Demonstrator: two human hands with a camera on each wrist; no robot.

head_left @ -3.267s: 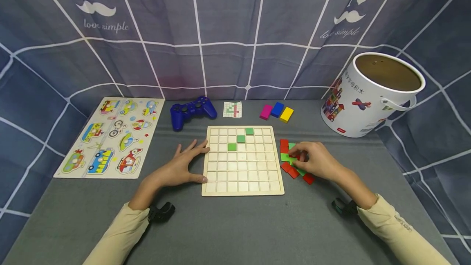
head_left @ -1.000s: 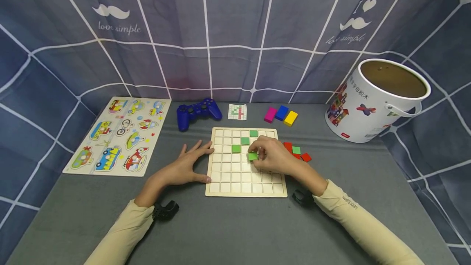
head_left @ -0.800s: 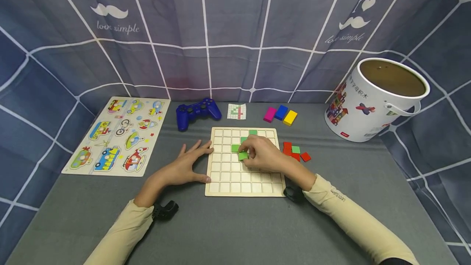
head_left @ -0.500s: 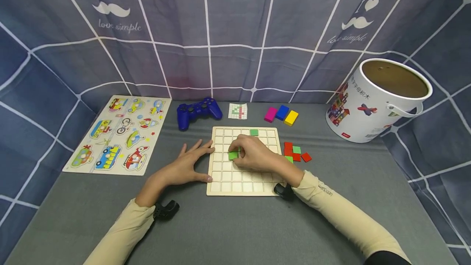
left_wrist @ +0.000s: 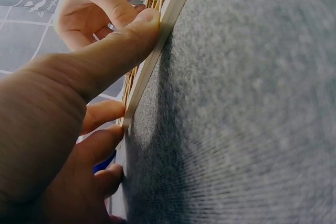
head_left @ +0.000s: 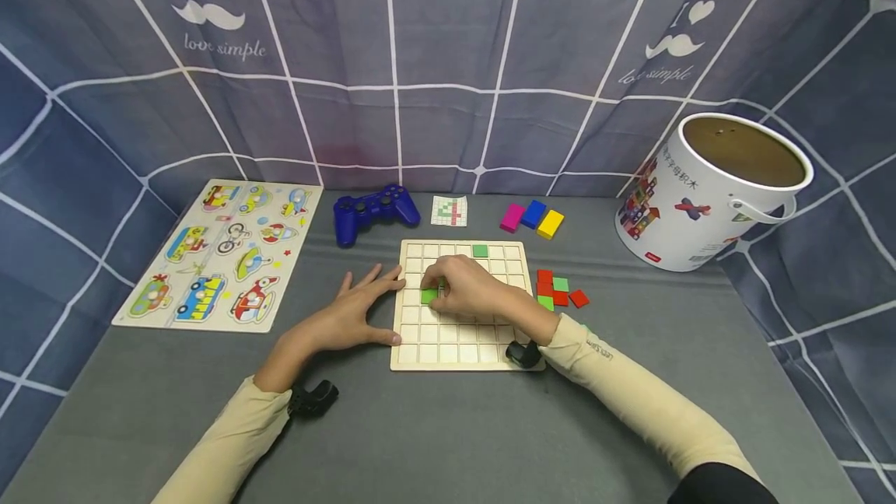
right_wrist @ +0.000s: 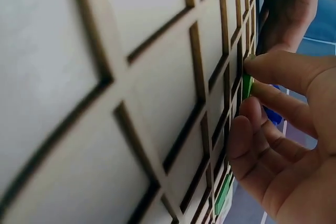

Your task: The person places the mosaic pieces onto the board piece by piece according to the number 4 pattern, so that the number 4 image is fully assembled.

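Note:
A pale wooden grid board lies on the grey table. My left hand is spread along its left edge, with thumb and fingertips touching the rim; the thumb presses that rim in the left wrist view. Above the board's left part, my right hand pinches a small green square tile between thumb and fingers. That tile shows edge-on at the grid in the right wrist view; whether it sits in a cell I cannot tell. Another green tile lies in the top row. My right hand hides cells behind it.
Loose red tiles and green ones lie right of the board. Behind it are a printed pattern card, a blue game controller and magenta, blue and yellow blocks. A picture puzzle board lies left; a white bucket stands right.
My right hand has gone from the loose tiles onto the board with a green tile, then further left across the grid. My left hand has stayed at the board's left edge.

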